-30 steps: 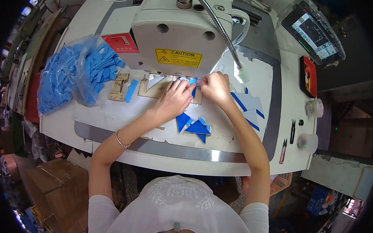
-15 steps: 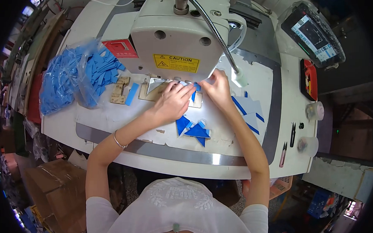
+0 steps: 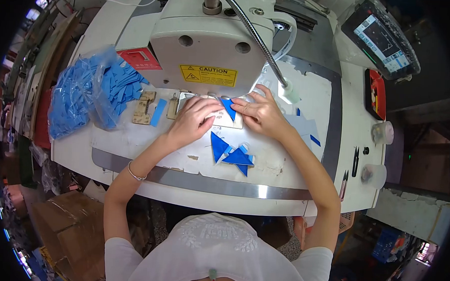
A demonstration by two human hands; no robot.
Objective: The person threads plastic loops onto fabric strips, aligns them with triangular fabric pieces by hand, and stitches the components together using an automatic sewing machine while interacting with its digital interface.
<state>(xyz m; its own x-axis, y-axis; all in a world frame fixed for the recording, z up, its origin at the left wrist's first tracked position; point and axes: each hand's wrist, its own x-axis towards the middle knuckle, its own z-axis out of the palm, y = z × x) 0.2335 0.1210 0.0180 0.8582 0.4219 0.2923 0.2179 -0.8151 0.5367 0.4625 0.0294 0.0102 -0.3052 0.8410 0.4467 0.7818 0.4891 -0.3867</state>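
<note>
Under the sewing machine head (image 3: 203,54), a blue triangular fabric piece (image 3: 230,109) lies over a pale sewing template (image 3: 225,122). My right hand (image 3: 262,113) has its fingertips closed on the right edge of that piece. On the left part of the template rests my left hand (image 3: 193,120), fingers stretched out and thumb apart, the tips close to the piece. Whether they touch it I cannot tell. Nearer to me lie blue triangular pieces with light-blue tabs (image 3: 238,158), partly overlapping.
Left are a plastic bag of blue pieces (image 3: 94,92), a cut-out template (image 3: 143,108) and a blue strip (image 3: 159,112). Grey sheets (image 3: 306,126), thread snips (image 3: 344,185), tweezers (image 3: 355,161), small tubs (image 3: 373,176) and a red tray (image 3: 374,94) stand right. A control screen (image 3: 382,42) hangs above.
My left hand has drawn back to the left from the blue piece. My right hand has turned, its fingers now over the piece, which shows more fully as a triangle.
</note>
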